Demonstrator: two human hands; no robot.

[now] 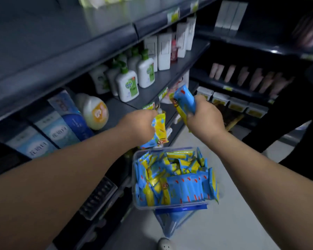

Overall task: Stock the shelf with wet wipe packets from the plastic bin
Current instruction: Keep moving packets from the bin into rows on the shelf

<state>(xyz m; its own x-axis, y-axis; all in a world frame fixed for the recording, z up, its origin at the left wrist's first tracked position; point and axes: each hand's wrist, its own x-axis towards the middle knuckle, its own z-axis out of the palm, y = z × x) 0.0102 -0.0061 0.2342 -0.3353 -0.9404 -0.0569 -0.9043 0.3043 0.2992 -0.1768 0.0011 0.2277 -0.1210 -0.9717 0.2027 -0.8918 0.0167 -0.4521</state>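
Note:
A clear plastic bin (136,177) with a blue rim sits low in front of me, full of several blue and yellow wet wipe packets (179,184). My left hand (139,126) grips a yellow and blue packet (159,129) just above the bin, close to the dark shelf's front edge (152,103). My right hand (203,116) grips a blue packet (185,100) upright, held a little higher and to the right of the left hand.
Dark shelving runs along the left with white soap pump bottles (127,86), white boxes (163,51) and blue tissue packs (56,130). A person in dark clothes (287,114) stands at the right. The pale floor (242,222) shows below, with a shoe (163,244).

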